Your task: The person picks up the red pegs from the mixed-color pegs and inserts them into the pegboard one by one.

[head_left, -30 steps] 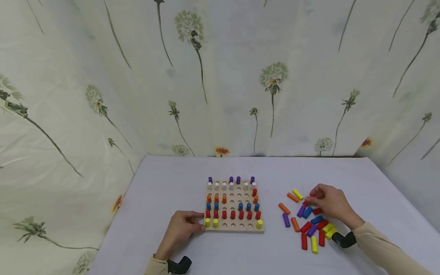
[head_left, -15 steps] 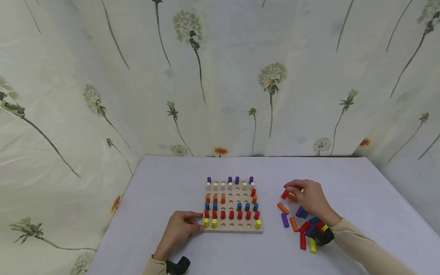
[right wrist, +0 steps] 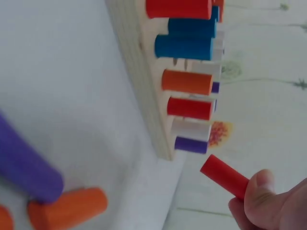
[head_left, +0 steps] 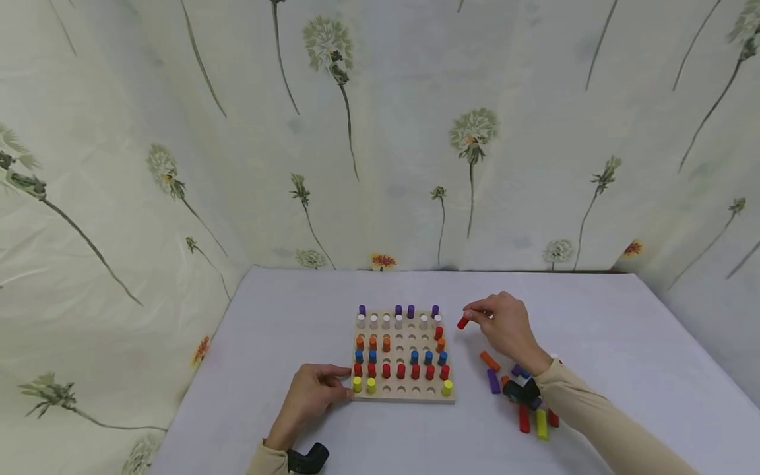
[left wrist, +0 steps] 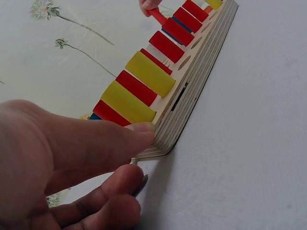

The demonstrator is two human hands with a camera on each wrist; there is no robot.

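Note:
A square wooden pegboard (head_left: 408, 394) with rows of colored pegs standing in its holes lies on the table. My left hand (head_left: 316, 394) holds the board at its front left corner. In the left wrist view the thumb (left wrist: 139, 133) lies against that corner, beside a yellow peg (left wrist: 128, 101); the other fingers are partly hidden. My right hand (head_left: 503, 323) pinches a red peg (head_left: 463, 322) between thumb and fingertips, raised just right of the board's far right corner. In the right wrist view this peg (right wrist: 224, 175) slants, its free end pointing toward the board.
Loose pegs lie to the right of the board, partly hidden under the right forearm. Among them are an orange peg (head_left: 489, 360), a purple peg (head_left: 494, 381) and a yellow peg (head_left: 542, 424). A flower-patterned cloth (head_left: 404, 165) hangs behind the table.
My right hand has carried the red peg from the loose pile leftward and away from me, toward the board. My left hand has stayed at the board's corner.

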